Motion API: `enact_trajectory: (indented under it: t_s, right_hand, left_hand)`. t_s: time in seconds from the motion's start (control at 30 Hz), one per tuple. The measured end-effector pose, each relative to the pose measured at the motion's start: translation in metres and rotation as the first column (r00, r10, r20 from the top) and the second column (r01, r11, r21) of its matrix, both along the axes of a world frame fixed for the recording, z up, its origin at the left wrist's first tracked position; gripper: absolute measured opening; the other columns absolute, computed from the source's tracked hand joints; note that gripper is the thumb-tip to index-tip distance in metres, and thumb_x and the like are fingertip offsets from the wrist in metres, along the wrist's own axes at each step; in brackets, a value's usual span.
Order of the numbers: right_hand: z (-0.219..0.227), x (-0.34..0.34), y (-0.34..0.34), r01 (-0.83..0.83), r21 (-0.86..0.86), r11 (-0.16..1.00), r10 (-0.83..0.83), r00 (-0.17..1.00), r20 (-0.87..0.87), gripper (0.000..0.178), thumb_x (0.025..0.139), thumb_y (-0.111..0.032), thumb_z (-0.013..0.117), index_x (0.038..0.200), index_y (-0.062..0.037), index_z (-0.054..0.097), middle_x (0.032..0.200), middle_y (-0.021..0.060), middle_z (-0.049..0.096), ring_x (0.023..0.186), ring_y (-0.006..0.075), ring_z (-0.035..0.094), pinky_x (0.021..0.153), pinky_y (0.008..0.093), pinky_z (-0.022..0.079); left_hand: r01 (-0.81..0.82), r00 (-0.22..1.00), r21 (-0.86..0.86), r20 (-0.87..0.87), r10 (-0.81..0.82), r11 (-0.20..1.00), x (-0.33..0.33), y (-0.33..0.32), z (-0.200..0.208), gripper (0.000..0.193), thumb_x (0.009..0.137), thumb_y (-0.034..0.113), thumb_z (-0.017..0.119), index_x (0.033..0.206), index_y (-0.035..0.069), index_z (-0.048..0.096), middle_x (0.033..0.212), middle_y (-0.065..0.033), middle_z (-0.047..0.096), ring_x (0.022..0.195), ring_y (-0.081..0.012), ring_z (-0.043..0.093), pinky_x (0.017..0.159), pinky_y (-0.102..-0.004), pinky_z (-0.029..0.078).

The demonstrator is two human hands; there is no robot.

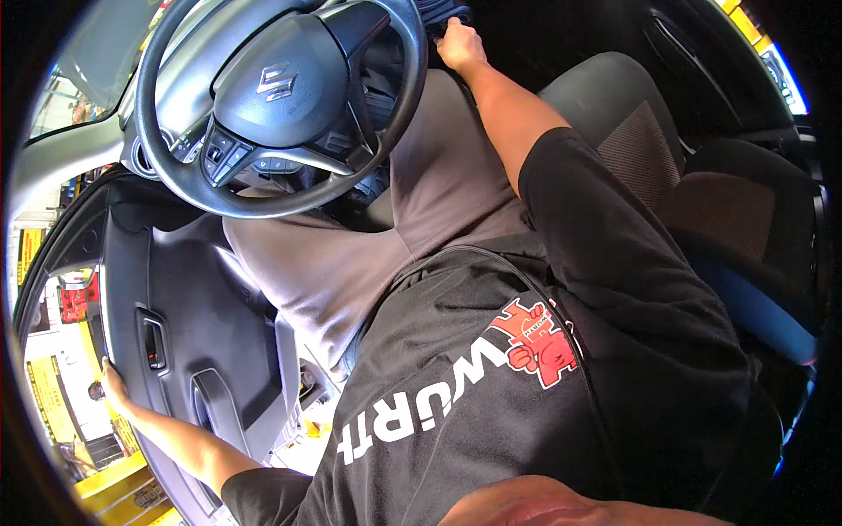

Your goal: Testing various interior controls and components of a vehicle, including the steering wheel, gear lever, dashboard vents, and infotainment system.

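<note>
I am sitting behind a black steering wheel (285, 83), with neither hand on it. My left arm reaches out to the opened car door (197, 324). My left hand (116, 390) lies at the door's outer edge, its fingers partly hidden and seemingly hooked round that edge. Past the wheel's right side, my right arm stretches forward beside my knee. There my right hand (460, 46) is closed on a dark part next to the dashboard; shadow and the hand itself hide what it is.
An inner door handle (153, 342) and a pull grip (215, 403) are set in the door panel. On the right stands the passenger seat (640, 149), with a dark far door (702, 53) beyond. Yellow and red workshop items (79, 298) show outside on the left.
</note>
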State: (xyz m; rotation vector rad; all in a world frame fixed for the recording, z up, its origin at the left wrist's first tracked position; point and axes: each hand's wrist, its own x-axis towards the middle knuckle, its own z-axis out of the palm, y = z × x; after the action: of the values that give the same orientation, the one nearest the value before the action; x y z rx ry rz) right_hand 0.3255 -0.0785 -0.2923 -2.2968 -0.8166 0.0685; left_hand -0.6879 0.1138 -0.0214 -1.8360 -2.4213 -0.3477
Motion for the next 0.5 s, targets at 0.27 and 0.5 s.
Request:
enact_trajectory:
  t_s: [0.27, 0.5]
  right_hand:
    - [-0.001, 0.004, -0.002, 0.032, 0.024, 0.999, -0.030, 0.998, -0.056, 0.045, 0.094, -0.027, 0.072, 0.131, -0.0038, 0.060, 0.132, 0.0249, 0.067, 0.125, 0.0433, 0.063, 0.105, 0.0512, 0.052]
    - [-0.016, -0.020, -0.026, 0.072, 0.230, 0.971, -0.038, 0.988, -0.148, 0.065, 0.089, -0.029, 0.071, 0.139, 0.0052, 0.048, 0.125, 0.0355, 0.066, 0.121, 0.0489, 0.063, 0.105, 0.0508, 0.050]
  left_hand:
    - [-0.055, 0.997, -0.004, -0.053, 0.055, 0.998, 0.025, -0.008, -0.001, 0.076, 0.107, 0.058, 0.038, 0.143, -0.007, 0.056, 0.146, -0.0293, 0.057, 0.137, -0.0412, 0.055, 0.117, -0.0419, 0.037]
    - [0.019, 0.995, 0.009, -0.094, -0.018, 1.000, 0.016, 0.006, 0.010, 0.073, 0.107, 0.057, 0.037, 0.143, -0.004, 0.058, 0.147, -0.0270, 0.058, 0.136, -0.0408, 0.055, 0.116, -0.0422, 0.038]
